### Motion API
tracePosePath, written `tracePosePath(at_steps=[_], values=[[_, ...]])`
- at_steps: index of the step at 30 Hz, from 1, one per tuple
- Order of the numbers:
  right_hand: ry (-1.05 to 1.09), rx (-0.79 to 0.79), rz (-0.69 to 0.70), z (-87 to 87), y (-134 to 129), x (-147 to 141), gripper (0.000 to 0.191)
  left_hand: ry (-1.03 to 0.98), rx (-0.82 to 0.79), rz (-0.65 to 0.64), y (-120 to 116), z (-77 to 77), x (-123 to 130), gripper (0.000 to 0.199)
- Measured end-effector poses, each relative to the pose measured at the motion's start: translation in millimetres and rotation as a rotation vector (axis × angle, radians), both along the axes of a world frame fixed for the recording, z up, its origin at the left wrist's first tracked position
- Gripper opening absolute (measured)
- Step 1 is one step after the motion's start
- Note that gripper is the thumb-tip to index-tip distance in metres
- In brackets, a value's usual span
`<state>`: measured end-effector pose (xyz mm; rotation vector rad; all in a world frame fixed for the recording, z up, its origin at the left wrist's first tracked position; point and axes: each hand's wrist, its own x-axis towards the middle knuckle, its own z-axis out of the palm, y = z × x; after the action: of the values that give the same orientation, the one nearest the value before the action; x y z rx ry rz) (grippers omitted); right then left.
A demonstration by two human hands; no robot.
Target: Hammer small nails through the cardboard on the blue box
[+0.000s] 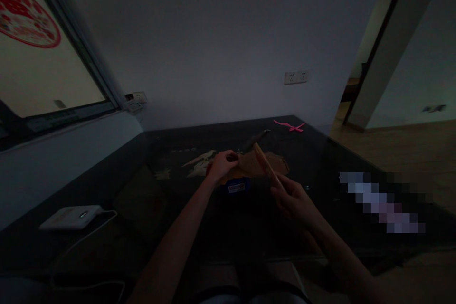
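Observation:
The scene is dim. My left hand (223, 165) is curled, with thumb and fingers round the near end of a brown, rounded, flattish thing (280, 162) on the dark table; its exact kind cannot be made out. Below that hand sits a blue object (238, 187) with a white label and a yellow edge. My right hand (290, 194) grips a long, thin, light-brown piece (265, 159) that looks wooden, tilted up and to the left in front of the brown thing. A dark narrow rod (257, 138) lies just behind.
The dark table (199, 228) has a pale printed picture (199, 164) at its middle. A pink ribbon-like strip (292, 128) lies at the back right, and a white power bank (73, 217) with a cable (83, 240) at the left. A blurred item (381, 203) lies right. Wall sockets (296, 77) are behind.

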<state>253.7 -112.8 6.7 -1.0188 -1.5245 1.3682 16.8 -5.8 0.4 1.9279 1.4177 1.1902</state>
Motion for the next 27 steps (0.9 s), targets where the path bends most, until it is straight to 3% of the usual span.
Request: tracePosePath(at_steps=[5, 8, 13, 18, 24, 27], values=[[-0.124, 0.102, 0.072, 58.4, 2.7, -0.4, 0.052, -0.088, -0.037, -0.024, 6.0, -8.8, 0.8, 0.013], [-0.196, 0.146, 0.137, 76.5, 9.4, -3.7, 0.043, -0.081, -0.033, -0.028, 8.3, -10.8, 0.3, 0.012], [-0.258, 0.221, 0.201, 78.7, 19.5, -6.6, 0.031, 0.062, 0.019, 0.03, 8.6, -10.2, -2.9, 0.017], [-0.267, 0.255, 0.179, 84.3, 13.8, -4.7, 0.031, -0.038, -0.002, -0.019, 9.9, -14.8, -1.9, 0.017], [-0.376, 0.173, 0.206, 70.1, 18.2, -6.5, 0.038, -0.001, -0.039, 0.043, 4.7, -7.5, -0.4, 0.018], [-0.372, 0.22, 0.186, 69.2, 19.9, -5.9, 0.037, -0.008, -0.043, 0.055, 4.8, -6.3, -0.8, 0.02]])
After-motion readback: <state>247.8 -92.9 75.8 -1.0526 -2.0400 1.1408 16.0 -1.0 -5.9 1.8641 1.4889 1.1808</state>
